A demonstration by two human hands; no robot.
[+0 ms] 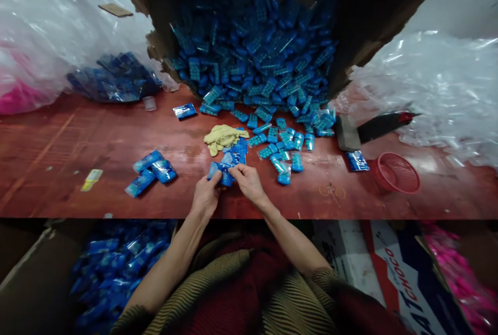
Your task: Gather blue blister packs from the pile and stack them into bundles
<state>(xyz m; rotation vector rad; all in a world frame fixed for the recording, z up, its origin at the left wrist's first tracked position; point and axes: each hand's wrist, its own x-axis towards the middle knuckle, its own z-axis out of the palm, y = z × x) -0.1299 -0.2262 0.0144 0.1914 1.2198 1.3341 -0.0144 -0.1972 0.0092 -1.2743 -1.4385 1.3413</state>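
Observation:
Near the front edge of the table, my left hand (pixel 206 194) and my right hand (pixel 249 183) pinch a small blue printed packet (pixel 222 173) between them. Just beyond it lie more flat blue printed pieces (pixel 238 152), partly under a crumpled pale yellow cloth (pixel 221 138). To the left of my hands rest three glossy blue packets (pixel 151 173). On the right, several clear-wrapped blue pieces with rounded dots (pixel 280 140) spread over the tabletop. What sits inside the packet in my fingers is hidden.
A torn cardboard box (pixel 383 11) spills many blue wrapped pieces (pixel 257 65) onto the red table (pixel 58 143). A red plastic basket (pixel 397 173) and a grey block (pixel 347 133) stand at right. Plastic bags (pixel 436 81) flank both sides. Below the edge, a box holds blue packets (pixel 116 267).

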